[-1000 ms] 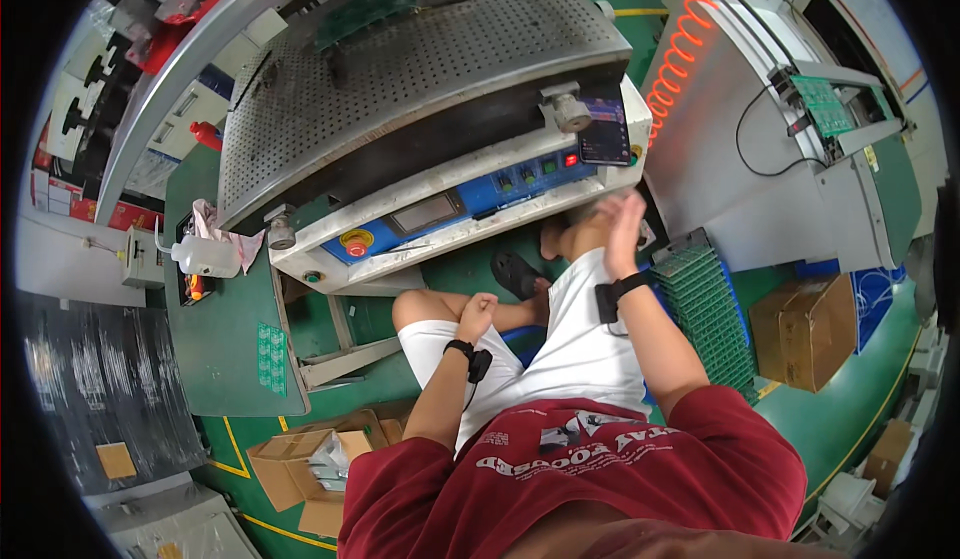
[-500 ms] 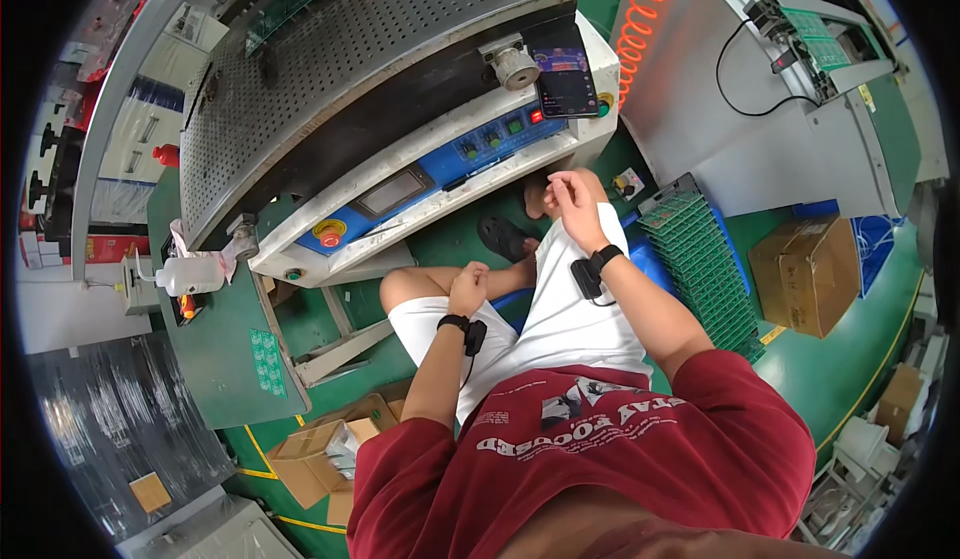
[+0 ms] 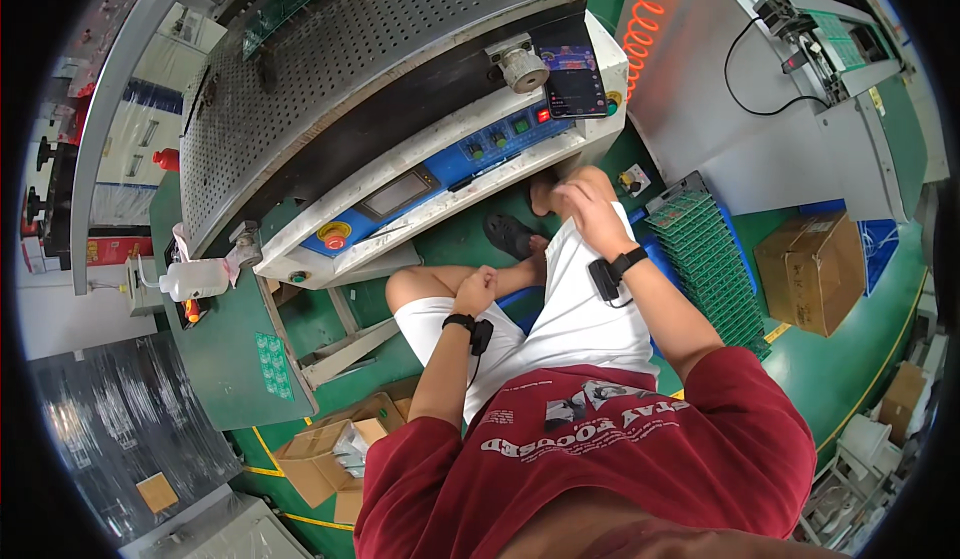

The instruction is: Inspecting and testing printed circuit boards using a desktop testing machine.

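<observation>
white-edged machine (image 3: 405,124), blue panel (image 3: 448,167), red indicator (image 3: 543,116) lit

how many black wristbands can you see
2: one wristband at the left hand, the other wristband at the right hand, each around the wrist. No others show.

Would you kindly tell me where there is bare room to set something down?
The green side table is bare between the white bottle and the green panel; the perforated plate has open room right of the green board. It is crowded around the bottle and pink cloth, and where the knob and phone sit close.
</observation>
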A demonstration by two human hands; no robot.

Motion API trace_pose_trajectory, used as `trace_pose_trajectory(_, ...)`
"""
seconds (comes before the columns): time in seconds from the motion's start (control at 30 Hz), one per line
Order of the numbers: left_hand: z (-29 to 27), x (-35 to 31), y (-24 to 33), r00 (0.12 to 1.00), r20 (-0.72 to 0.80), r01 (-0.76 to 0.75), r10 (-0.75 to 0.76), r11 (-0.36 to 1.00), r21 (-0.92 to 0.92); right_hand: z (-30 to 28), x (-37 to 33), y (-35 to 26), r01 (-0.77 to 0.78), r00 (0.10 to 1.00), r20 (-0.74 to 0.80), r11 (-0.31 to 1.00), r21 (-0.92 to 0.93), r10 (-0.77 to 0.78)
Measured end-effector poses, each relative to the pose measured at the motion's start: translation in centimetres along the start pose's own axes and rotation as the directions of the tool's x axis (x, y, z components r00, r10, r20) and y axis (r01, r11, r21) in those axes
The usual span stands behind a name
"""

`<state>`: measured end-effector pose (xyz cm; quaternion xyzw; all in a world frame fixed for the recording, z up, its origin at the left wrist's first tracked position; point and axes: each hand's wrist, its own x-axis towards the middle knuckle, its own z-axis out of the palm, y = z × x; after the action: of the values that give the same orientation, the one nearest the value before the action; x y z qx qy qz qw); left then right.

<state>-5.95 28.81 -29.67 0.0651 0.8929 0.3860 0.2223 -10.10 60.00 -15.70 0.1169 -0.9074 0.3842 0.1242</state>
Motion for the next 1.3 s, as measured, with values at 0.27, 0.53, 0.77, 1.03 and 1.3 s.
trace_pose_trajectory(0.27,0.5,0.6,-0.1,0.997,0.060,0.059,-0.057,0.998,-0.029,-0.4,2.2,0.1,-0.315,0.788,-0.305,0.777,0.545,0.534)
trace_pose_trajectory(0.53,0.7,0.6,0.0,0.997,0.065,0.054,-0.049,0.995,-0.079,1.3,6.9,-0.5,-0.350,0.744,-0.395,0.818,0.457,0.539)
trace_pose_trajectory(0.77,0.5,0.3,-0.2,0.999,0.027,0.038,-0.034,0.986,-0.160,1.1,8.6,-2.0,-0.354,0.647,-0.492,0.801,0.484,0.583)
trace_pose_trajectory(1.03,0.8,1.1,-0.4,0.998,0.060,0.013,-0.003,0.987,-0.160,-0.8,7.4,-2.6,-0.363,0.761,-0.352,0.808,0.464,0.544)
trace_pose_trajectory(1.3,0.5,0.1,-0.4,0.999,0.021,-0.038,0.042,0.984,-0.173,0.3,7.6,-2.6,-0.319,0.748,-0.346,0.764,0.561,0.567)
